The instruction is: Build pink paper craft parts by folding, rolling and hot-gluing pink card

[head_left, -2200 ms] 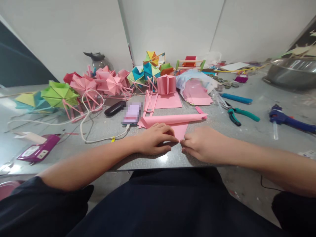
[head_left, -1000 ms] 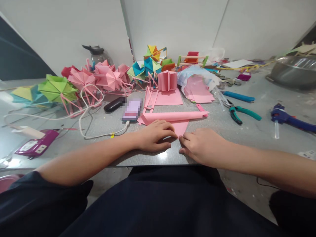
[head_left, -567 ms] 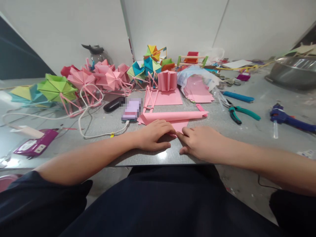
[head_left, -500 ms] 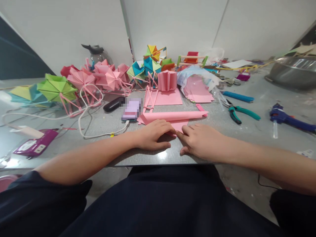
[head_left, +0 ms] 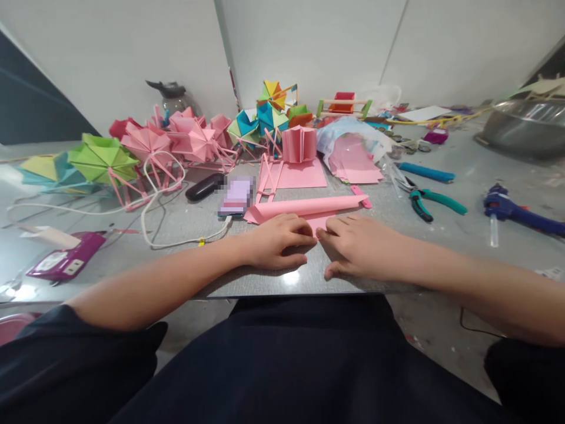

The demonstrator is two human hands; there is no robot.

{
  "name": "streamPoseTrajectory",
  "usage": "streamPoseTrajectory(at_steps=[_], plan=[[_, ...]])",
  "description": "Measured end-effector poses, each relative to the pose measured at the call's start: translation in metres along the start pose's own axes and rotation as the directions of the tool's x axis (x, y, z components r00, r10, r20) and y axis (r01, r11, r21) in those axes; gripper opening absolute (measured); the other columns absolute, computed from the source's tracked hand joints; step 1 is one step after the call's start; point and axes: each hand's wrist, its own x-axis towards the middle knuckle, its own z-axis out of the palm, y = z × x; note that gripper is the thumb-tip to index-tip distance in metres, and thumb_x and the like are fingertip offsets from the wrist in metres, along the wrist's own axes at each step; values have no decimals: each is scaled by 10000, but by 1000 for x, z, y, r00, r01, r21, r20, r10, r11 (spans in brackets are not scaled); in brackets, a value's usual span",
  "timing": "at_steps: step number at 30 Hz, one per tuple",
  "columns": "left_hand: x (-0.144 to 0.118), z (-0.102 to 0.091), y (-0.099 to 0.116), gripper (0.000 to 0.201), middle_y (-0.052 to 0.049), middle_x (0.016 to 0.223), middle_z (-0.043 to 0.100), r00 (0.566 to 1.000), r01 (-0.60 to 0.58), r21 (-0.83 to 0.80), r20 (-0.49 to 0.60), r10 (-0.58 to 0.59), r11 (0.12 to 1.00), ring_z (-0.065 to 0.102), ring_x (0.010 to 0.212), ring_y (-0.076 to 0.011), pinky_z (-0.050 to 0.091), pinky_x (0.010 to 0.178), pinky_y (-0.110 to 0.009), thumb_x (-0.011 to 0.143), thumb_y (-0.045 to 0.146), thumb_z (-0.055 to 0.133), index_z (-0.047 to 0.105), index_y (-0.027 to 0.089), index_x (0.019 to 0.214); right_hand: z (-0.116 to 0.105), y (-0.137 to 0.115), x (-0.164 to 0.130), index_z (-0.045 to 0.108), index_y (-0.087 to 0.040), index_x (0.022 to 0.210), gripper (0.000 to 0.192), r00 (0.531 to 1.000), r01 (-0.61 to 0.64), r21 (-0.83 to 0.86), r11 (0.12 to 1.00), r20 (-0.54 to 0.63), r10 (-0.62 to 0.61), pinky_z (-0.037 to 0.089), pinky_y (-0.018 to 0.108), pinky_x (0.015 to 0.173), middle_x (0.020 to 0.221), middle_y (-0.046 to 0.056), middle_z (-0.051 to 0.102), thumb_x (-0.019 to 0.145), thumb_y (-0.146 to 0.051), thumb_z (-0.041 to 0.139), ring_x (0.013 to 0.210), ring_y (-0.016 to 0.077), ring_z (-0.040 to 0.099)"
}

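Observation:
A sheet of pink paper [head_left: 304,206] lies near the table's front edge, its far part curled up and its near part flat. My left hand [head_left: 281,241] rests on the paper's near edge with bent fingers pressing down and the thumb apart. Close beside it, my right hand [head_left: 353,244] touches the same edge with its fingertips, thumb also spread from the fingers. Neither hand grips the sheet; the paper under the fingers is hidden. A pink cutter [head_left: 362,197] lies partly behind the sheet's right end.
Pink folded-paper wheels [head_left: 200,141] and a green one [head_left: 102,158] stand at the left. A phone [head_left: 236,197] lies on a white cable [head_left: 176,242]. To the right are pliers [head_left: 435,198], a glue gun [head_left: 514,213] and a metal bowl [head_left: 525,129].
My right hand's fingertips have shifted slightly and its index finger looks more bent. The curled paper's right end has dropped back a little to the left, showing more of the pink cutter.

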Motion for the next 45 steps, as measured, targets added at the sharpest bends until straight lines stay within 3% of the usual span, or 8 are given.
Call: streamPoseTrajectory(at_steps=[9, 17, 23, 30, 33, 36, 42, 45], plan=[[0, -1, -3, 384, -187, 1289, 744, 1000, -8, -24, 0, 8, 1000, 706, 1181, -334, 558, 1065, -523, 1068, 392, 654, 742, 182, 1376, 0, -6, -2, 822, -120, 1079, 478, 1000, 24, 6, 1000, -19, -24, 341, 372, 727, 911, 119, 727, 1018, -592, 781, 779, 247, 610], [0, 1, -4, 250, -149, 1201, 752, 997, 70, -119, -34, -75, 990, 712, 1129, -299, 584, 1039, -476, 1025, 364, 673, 657, 191, 1204, 3, 2, 3, 766, -143, 1121, 447, 995, -72, 128, 989, 71, 63, 347, 362, 697, 1044, 127, 740, 1047, -583, 737, 780, 229, 625], [0, 1, -7, 314, -182, 1307, 724, 995, 65, -157, -63, -75, 985, 697, 1226, -315, 573, 1085, -482, 994, 325, 692, 605, 177, 1257, 6, 12, 9, 765, -167, 1162, 394, 996, -51, 187, 981, 83, 36, 355, 346, 693, 1068, 112, 723, 1084, -545, 683, 814, 226, 638], [3, -3, 4, 262, -164, 1331, 736, 995, 101, -65, -17, -103, 993, 711, 1241, -322, 572, 1110, -488, 1002, 313, 675, 651, 195, 1235, 10, 13, 13, 760, -156, 1222, 492, 997, -49, 161, 986, 61, 40, 347, 342, 692, 1091, 128, 724, 1047, -613, 718, 830, 244, 637], [2, -1, 10, 366, -210, 1409, 725, 978, 208, 56, -5, -208, 977, 688, 1334, -384, 536, 1181, -567, 1014, 356, 667, 650, 150, 1316, 6, 11, 14, 762, -155, 1140, 492, 998, -46, 137, 990, 59, 38, 340, 350, 693, 1077, 134, 735, 1030, -634, 737, 822, 252, 630], [0, 1, 10, 491, -227, 1480, 700, 957, 288, 61, 9, -289, 956, 676, 1387, -394, 538, 1196, -565, 1020, 418, 680, 614, 125, 1409, 3, 10, 14, 755, -152, 1100, 506, 997, -42, 132, 990, 71, 33, 342, 354, 693, 1037, 127, 738, 1016, -651, 756, 794, 244, 616], [-1, 0, 3, 679, -248, 1597, 641, 953, 301, 42, 31, -302, 953, 650, 1456, -397, 530, 1222, -559, 1031, 492, 699, 523, 117, 1569, 8, 13, 18, 736, -127, 1216, 655, 999, -31, 107, 994, 48, 26, 414, 372, 764, 1165, 184, 734, 1001, -746, 713, 903, 293, 655], [-1, -1, 0, 667, -240, 1576, 665, 962, 265, 53, 52, -267, 963, 672, 1434, -392, 540, 1213, -555, 1043, 496, 702, 543, 118, 1569, 10, 14, 20, 742, -122, 1196, 685, 997, -50, 123, 991, 61, 43, 420, 381, 779, 1151, 187, 718, 995, -775, 694, 906, 299, 647]])
